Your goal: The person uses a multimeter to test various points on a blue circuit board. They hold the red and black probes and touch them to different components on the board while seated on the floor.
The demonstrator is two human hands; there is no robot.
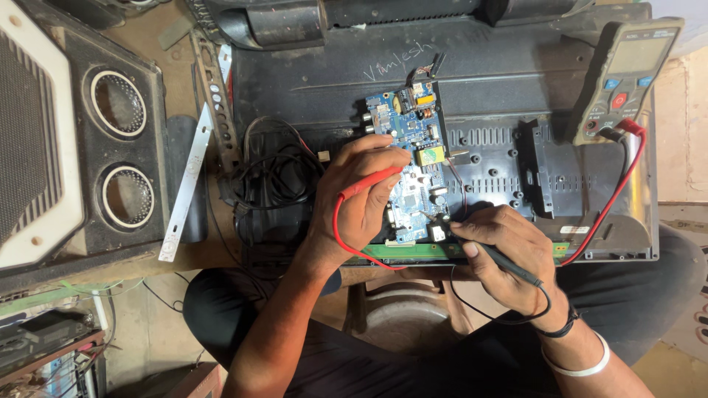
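Left hand (361, 195) clenched round slim red plastic test probe (371, 181), tip on blue printed circuit board (413, 166); right hand (509, 254) pinches black test probe (501, 259) like a pen. Board lies on black plastic device back panel (487, 88), long axis running away from the person. Probes look light, stiff; board likely fragile, best held by its edges.

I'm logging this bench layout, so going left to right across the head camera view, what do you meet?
Speaker box with two round grilles → white strip → tangle of black wires → left hand holding the red probe → right hand holding the black probe → multimeter.
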